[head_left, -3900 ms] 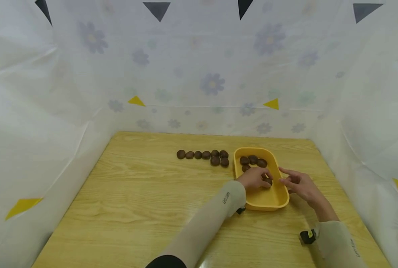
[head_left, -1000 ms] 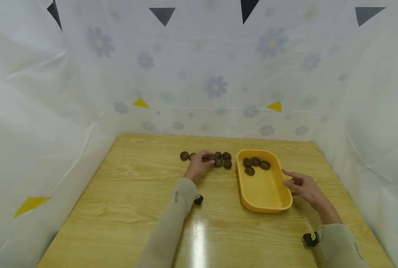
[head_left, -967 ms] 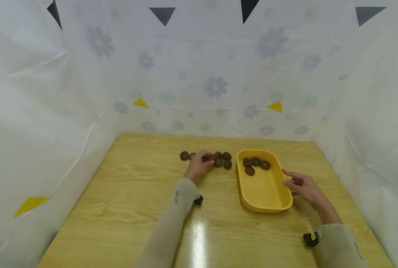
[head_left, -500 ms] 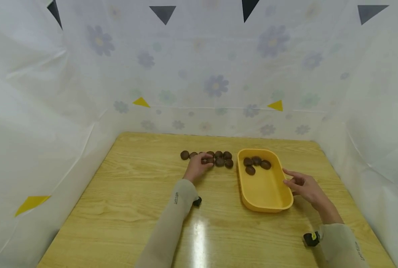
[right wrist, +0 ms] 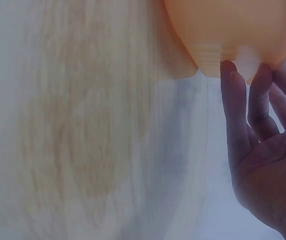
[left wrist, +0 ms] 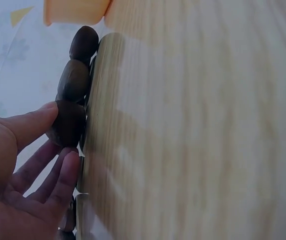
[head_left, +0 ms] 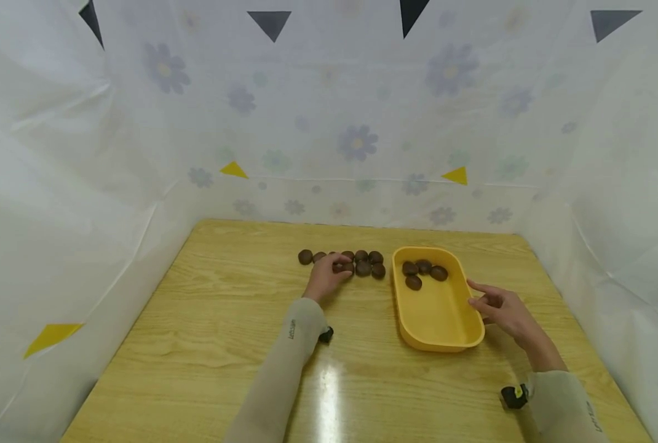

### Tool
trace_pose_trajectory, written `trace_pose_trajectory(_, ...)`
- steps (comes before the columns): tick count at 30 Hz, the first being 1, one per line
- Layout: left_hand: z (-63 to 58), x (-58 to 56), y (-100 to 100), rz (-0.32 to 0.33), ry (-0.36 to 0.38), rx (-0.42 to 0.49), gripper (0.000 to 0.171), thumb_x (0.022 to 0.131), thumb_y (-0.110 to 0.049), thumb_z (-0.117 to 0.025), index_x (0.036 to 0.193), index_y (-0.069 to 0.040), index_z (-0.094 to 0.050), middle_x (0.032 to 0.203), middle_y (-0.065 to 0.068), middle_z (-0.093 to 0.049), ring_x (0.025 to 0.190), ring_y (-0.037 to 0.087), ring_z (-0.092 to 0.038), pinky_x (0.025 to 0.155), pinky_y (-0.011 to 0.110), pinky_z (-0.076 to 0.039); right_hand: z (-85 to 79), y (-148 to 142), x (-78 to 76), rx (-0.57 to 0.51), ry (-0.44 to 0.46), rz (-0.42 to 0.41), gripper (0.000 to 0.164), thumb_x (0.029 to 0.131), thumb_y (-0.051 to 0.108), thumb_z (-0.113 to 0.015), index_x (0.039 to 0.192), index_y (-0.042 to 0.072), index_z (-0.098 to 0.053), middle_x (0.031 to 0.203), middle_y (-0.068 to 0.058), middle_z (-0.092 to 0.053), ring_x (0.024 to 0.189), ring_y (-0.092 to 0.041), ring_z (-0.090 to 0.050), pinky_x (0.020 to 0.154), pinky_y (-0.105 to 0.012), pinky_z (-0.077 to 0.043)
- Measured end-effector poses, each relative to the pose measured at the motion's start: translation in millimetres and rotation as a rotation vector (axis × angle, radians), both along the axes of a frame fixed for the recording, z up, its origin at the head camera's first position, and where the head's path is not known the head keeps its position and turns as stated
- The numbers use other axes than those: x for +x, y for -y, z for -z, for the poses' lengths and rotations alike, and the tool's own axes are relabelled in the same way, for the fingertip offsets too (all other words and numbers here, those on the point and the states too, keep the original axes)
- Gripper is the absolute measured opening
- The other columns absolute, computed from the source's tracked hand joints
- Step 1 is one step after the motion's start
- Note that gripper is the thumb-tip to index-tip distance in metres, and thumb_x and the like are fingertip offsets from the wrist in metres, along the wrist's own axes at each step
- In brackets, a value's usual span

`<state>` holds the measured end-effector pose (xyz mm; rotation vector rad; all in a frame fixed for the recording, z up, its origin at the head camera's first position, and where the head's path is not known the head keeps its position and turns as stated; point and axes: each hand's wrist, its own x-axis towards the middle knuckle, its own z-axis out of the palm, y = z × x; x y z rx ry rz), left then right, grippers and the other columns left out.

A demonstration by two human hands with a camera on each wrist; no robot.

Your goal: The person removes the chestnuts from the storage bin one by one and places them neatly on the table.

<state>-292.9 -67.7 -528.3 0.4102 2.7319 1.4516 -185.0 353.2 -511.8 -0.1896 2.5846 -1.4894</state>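
My left hand [head_left: 325,278] pinches a smooth dark brown oval piece, chestnut-like in look [head_left: 347,269], at the left end of a short front row on the table. In the left wrist view, the thumb is on one side of this piece [left wrist: 69,124] and fingertips are close at its lower end. Behind runs a longer row of similar brown pieces [head_left: 305,256], partly hidden by the fingers. At the right, fingertips of my right hand [head_left: 507,312] touch the outer side of a yellow tray [head_left: 439,348], fairly straight in the right wrist view.
Several more brown pieces [head_left: 424,266] lie at the tray's far end. The wooden table [head_left: 207,344] ends at a white flowered sheet [head_left: 356,98] behind, with similar white sheeting on both sides. Each wrist bears a small black camera [head_left: 514,397].
My left hand has left the tray with one brown piece, moved left and put it down in the front row. Over the last half second it stays there. The right hand remains at the tray.
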Motion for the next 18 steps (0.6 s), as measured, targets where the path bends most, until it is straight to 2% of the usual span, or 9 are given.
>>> trace_pose_trajectory(11, -2.1, 1.4, -1.2, -0.049, -0.003, -0.027, 0.031, 0.095, -0.012, -0.076, 0.126, -0.012, -0.071, 0.127, 0.009, -0.069, 0.112, 0.027, -0.066, 0.098, 0.044, -0.055, -0.2, -0.9, -0.4, -0.003, 0.001, -0.002, 0.063, 0.107, 0.026, -0.061, 0.16, 0.002, -0.036, 0.108, -0.02, -0.07, 0.087, -0.011, -0.071, 0.074, -0.034, -0.063)
trace_pose_trajectory(18, -0.7, -2.0, -3.2, -0.038, -0.005, -0.019, 0.031, 0.096, -0.012, -0.075, 0.127, -0.012, -0.07, 0.129, 0.009, -0.069, 0.111, 0.028, -0.068, 0.096, 0.043, -0.057, -1.3, -2.2, -0.8, -0.001, -0.014, 0.0, 0.063, 0.107, 0.025, -0.061, 0.159, 0.001, -0.037, 0.107, -0.02, -0.071, 0.086, -0.01, -0.071, 0.073, -0.033, -0.063)
